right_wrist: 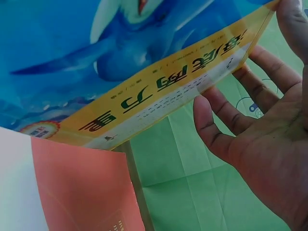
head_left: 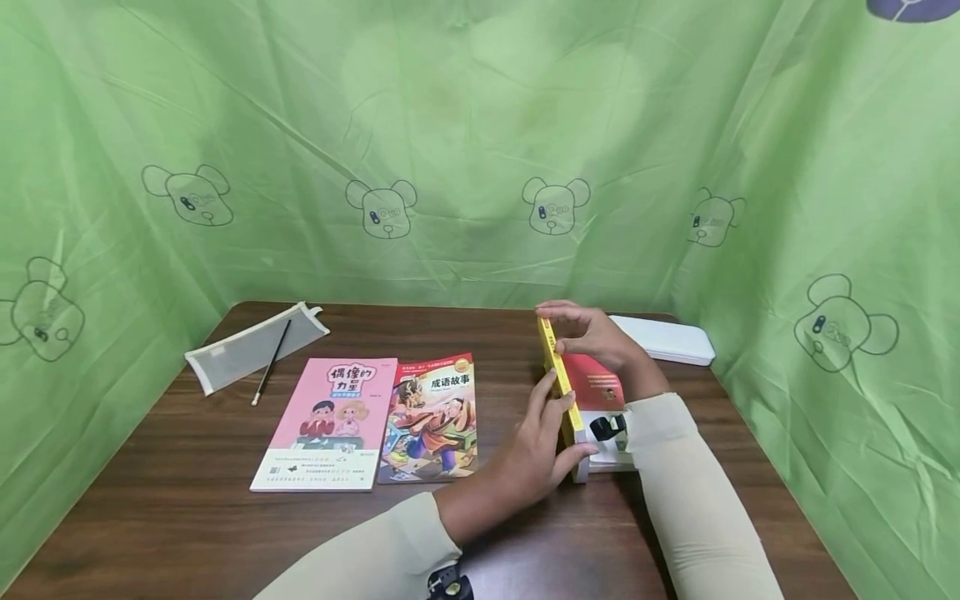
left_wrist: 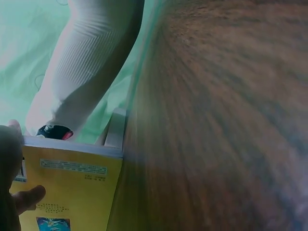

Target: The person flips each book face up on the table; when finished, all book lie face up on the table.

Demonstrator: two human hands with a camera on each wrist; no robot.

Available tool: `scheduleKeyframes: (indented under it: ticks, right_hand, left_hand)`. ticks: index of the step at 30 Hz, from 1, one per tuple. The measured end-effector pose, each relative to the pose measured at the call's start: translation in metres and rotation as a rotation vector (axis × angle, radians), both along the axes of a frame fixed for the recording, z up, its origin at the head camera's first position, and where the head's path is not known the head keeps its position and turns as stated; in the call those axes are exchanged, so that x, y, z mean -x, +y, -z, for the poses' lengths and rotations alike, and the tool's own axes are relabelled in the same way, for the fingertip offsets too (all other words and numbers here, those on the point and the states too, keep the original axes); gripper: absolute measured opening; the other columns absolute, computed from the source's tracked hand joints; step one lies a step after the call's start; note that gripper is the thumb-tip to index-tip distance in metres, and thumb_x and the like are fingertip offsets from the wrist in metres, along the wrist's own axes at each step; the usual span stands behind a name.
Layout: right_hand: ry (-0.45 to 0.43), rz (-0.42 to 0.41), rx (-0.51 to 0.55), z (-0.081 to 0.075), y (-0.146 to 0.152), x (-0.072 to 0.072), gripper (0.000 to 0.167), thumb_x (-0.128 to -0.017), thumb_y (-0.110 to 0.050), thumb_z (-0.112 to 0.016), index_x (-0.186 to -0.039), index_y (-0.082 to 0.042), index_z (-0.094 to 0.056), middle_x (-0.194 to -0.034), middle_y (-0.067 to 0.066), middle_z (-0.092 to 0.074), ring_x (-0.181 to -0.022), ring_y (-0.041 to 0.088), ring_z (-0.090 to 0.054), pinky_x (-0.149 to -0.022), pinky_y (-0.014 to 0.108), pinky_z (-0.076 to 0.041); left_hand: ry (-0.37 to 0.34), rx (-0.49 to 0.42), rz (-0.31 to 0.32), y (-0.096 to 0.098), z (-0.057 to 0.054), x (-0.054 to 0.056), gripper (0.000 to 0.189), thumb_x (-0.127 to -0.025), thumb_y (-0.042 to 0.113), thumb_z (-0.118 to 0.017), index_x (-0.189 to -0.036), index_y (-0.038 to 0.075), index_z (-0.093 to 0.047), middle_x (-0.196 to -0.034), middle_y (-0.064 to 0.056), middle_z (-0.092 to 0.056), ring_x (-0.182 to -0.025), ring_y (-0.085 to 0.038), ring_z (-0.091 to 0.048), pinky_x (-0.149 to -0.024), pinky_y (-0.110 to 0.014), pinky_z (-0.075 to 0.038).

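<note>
A yellow book stands on its long edge at the right of the table. My left hand holds its near part, fingers on the left face and thumb by the near end. My right hand holds the far end. In the right wrist view its blue front cover shows, with my right fingers at the book's edge. The left wrist view gives the yellow back cover with a left finger against it. A red and white book lies flat just right of it, partly hidden by my right arm.
A pink book and a colourful storybook lie side by side left of centre. Behind them are a grey mesh pouch and a dark pencil. A white case lies at the back right. Green cloth surrounds the table.
</note>
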State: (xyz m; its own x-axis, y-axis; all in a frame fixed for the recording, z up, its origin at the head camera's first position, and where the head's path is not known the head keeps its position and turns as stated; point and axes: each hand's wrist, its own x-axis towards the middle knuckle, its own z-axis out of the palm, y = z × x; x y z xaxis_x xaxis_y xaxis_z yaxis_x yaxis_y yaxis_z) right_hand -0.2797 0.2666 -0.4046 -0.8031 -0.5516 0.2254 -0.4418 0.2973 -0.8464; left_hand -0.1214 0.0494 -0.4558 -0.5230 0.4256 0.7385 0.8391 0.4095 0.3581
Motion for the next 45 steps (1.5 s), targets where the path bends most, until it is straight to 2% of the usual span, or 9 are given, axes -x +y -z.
scheduleKeyframes:
  ticks: [8, 13, 18, 22, 26, 30, 34, 39, 45]
  right_hand:
    - [-0.112, -0.001, 0.056, 0.006, -0.007, -0.002, 0.077, -0.094, -0.033, -0.088, -0.16, -0.01, -0.056, -0.151, 0.025, -0.061, -0.131, 0.031, -0.063, -0.099, 0.027, -0.059]
    - [-0.123, -0.01, 0.046, 0.008, -0.01, -0.002, 0.079, -0.094, -0.033, -0.088, -0.162, -0.014, -0.053, -0.155, 0.021, -0.061, -0.14, 0.041, -0.057, -0.105, 0.027, -0.056]
    - [-0.139, -0.034, 0.06, 0.011, -0.012, 0.001, 0.078, -0.097, -0.017, -0.084, -0.165, -0.008, -0.046, -0.164, 0.018, -0.055, -0.15, 0.037, -0.053, -0.117, 0.038, -0.051]
    - [-0.163, -0.052, 0.074, 0.015, -0.015, 0.002, 0.078, -0.097, -0.003, -0.079, -0.166, -0.006, -0.044, -0.168, 0.022, -0.05, -0.154, 0.039, -0.05, -0.125, 0.06, -0.044]
    - [-0.153, -0.046, 0.073, 0.017, -0.018, 0.003, 0.078, -0.095, 0.0, -0.079, -0.165, -0.005, -0.045, -0.167, 0.023, -0.05, -0.155, 0.041, -0.048, -0.126, 0.072, -0.036]
    - [-0.149, -0.053, 0.071, 0.019, -0.023, 0.004, 0.078, -0.094, 0.0, -0.08, -0.164, -0.005, -0.047, -0.167, 0.026, -0.048, -0.155, 0.044, -0.047, -0.125, 0.075, -0.034]
    - [-0.138, -0.047, 0.053, 0.02, -0.028, 0.004, 0.077, -0.094, 0.0, -0.081, -0.163, -0.007, -0.048, -0.166, 0.027, -0.049, -0.155, 0.046, -0.048, -0.125, 0.073, -0.036]
    - [-0.123, -0.002, 0.008, 0.019, -0.035, 0.001, 0.076, -0.094, -0.006, -0.084, -0.162, -0.01, -0.052, -0.165, 0.017, -0.055, -0.155, 0.043, -0.05, -0.126, 0.067, -0.04]
    - [-0.138, 0.029, -0.058, 0.018, -0.045, -0.001, 0.075, -0.092, -0.017, -0.088, -0.16, -0.019, -0.056, -0.163, 0.009, -0.058, -0.155, 0.039, -0.051, -0.123, 0.068, -0.045]
  left_hand:
    - [-0.01, 0.026, -0.006, -0.01, -0.002, 0.001, 0.07, -0.093, 0.031, -0.089, -0.142, -0.003, -0.053, -0.163, -0.037, -0.041, -0.121, -0.044, -0.075, -0.101, -0.04, -0.065]
    - [-0.04, 0.08, -0.011, -0.02, -0.005, 0.0, 0.069, -0.094, 0.034, -0.088, -0.144, 0.0, -0.054, -0.165, -0.036, -0.04, -0.126, -0.043, -0.073, -0.099, -0.041, -0.066]
    - [-0.043, 0.152, -0.053, -0.028, -0.01, -0.002, 0.069, -0.096, 0.042, -0.085, -0.146, 0.003, -0.056, -0.165, -0.032, -0.045, -0.118, -0.04, -0.077, -0.095, -0.043, -0.067]
    - [0.024, 0.214, -0.126, -0.035, -0.012, -0.003, 0.071, -0.093, 0.049, -0.086, -0.143, 0.005, -0.061, -0.16, -0.03, -0.054, -0.13, -0.039, -0.072, -0.102, -0.05, -0.064]
    - [0.049, 0.244, -0.168, -0.039, -0.012, -0.006, 0.071, -0.091, 0.053, -0.086, -0.14, 0.008, -0.063, -0.16, -0.03, -0.055, -0.145, -0.041, -0.061, -0.108, -0.055, -0.059]
    - [0.067, 0.262, -0.225, -0.042, -0.012, -0.008, 0.068, -0.089, 0.058, -0.086, -0.135, 0.011, -0.066, -0.163, -0.028, -0.052, -0.149, -0.044, -0.056, -0.112, -0.064, -0.053]
    - [0.098, 0.271, -0.283, -0.045, -0.013, -0.01, 0.067, -0.085, 0.062, -0.088, -0.128, 0.014, -0.07, -0.166, -0.024, -0.05, -0.153, -0.045, -0.05, -0.116, -0.082, -0.039]
    - [0.142, 0.256, -0.296, -0.052, -0.01, -0.013, 0.068, -0.08, 0.058, -0.093, -0.125, 0.011, -0.074, -0.155, -0.019, -0.063, -0.153, -0.043, -0.052, -0.114, -0.092, -0.029]
    - [0.154, 0.255, -0.283, -0.058, -0.006, -0.015, 0.069, -0.077, 0.053, -0.097, -0.123, 0.007, -0.076, -0.141, -0.017, -0.075, -0.146, -0.043, -0.06, -0.113, -0.093, -0.028]
